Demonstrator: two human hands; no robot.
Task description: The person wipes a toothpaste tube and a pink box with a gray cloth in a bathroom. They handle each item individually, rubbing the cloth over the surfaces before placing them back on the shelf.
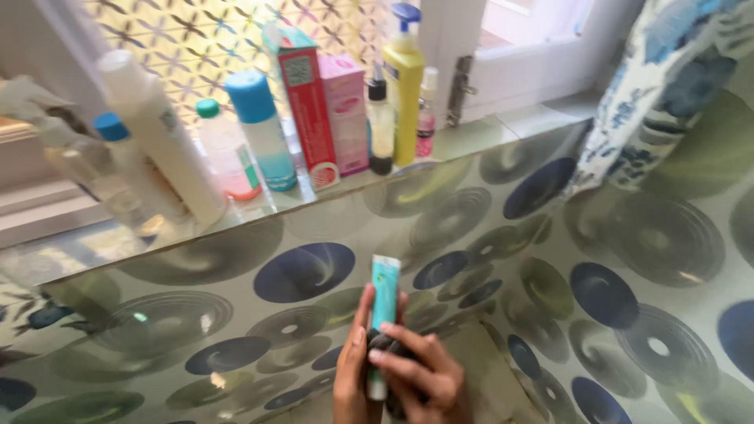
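- Along the window ledge (518, 122), blurred bottles and boxes stand in a row.
- Low in view, both hands are cut off at the wrists.
- Left hand (351, 369) and right hand (420, 373) wrap around a turquoise tube (384, 286), covering its lower end.
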